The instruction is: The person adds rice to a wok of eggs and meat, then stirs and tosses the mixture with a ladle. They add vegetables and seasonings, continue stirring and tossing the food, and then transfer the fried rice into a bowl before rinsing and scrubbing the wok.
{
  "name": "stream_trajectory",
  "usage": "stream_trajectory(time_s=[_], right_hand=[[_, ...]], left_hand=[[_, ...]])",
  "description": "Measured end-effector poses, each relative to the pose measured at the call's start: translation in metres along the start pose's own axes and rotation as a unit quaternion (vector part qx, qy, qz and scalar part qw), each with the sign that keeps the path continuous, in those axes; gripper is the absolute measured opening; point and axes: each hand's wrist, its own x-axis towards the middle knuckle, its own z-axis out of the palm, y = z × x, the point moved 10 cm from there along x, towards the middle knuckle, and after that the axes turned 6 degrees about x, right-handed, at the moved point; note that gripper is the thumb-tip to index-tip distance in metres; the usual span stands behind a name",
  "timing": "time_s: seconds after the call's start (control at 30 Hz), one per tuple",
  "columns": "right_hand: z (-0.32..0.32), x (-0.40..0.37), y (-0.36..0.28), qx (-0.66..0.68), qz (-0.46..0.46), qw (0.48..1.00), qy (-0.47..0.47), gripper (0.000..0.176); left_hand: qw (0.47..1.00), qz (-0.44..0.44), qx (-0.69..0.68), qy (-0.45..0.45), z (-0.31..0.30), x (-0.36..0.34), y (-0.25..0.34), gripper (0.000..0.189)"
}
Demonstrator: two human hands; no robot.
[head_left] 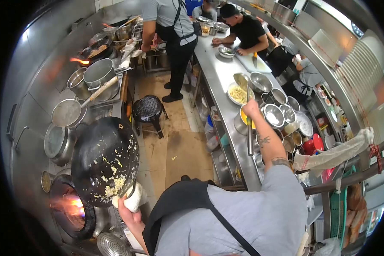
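Observation:
My left hand [131, 213] grips the edge of a large black wok [89, 160] through a folded white cloth [135, 197]. The wok tilts beside the burner, with scattered pale yellow and white bits of food [115, 186] inside it. Stretched out over the steel counter, my right hand [253, 111] is closed on the long handle of a ladle [250, 138]. The ladle's head is over a white bowl [231, 99] of pale yellow food [238, 93]. Just below that hand stands a metal pot [240, 126] with something yellow in it.
Flames rise from a burner [74, 207] at lower left. Pots and a strainer [67, 112] line the stove. A black stool [148, 108] stands in the aisle, near a person in an apron [177, 42]. Another person [247, 32] leans at the counter by a cutting board [252, 64].

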Motion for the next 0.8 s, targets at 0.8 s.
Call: stream_trajectory(time_s=[0.8], right_hand=[[0.017, -0.323, -0.341, 0.537, -0.116, 0.578, -0.603, 0.051]], left_hand=[[0.988, 0.110, -0.091, 0.051, 0.053, -0.058, 0.030, 0.037]])
